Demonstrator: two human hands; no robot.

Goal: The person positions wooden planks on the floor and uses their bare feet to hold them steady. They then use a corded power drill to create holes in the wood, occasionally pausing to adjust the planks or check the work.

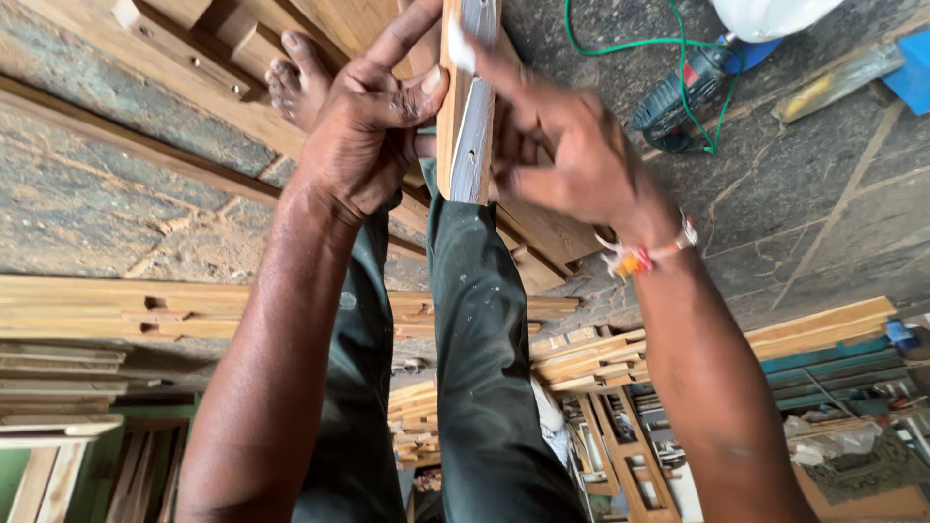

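Two hands work on one upright wooden strip point(463, 126) whose facing edge is coated with grey-white filler. Left hand point(373, 126) clasps the strip from its left side, thumb pressed on the wood. Right hand point(562, 145) touches the coated edge, fingers partly curled, index fingertip smeared white. Bare foot point(298, 77) rests on the timber frame point(194, 53) below. Power drill point(678, 97) lies well apart.

A rough grey stone floor point(804, 194) dusted with sawdust lies in daylight. Stacked wooden planks point(116, 310) and frame pieces point(620, 455) crowd its edges.
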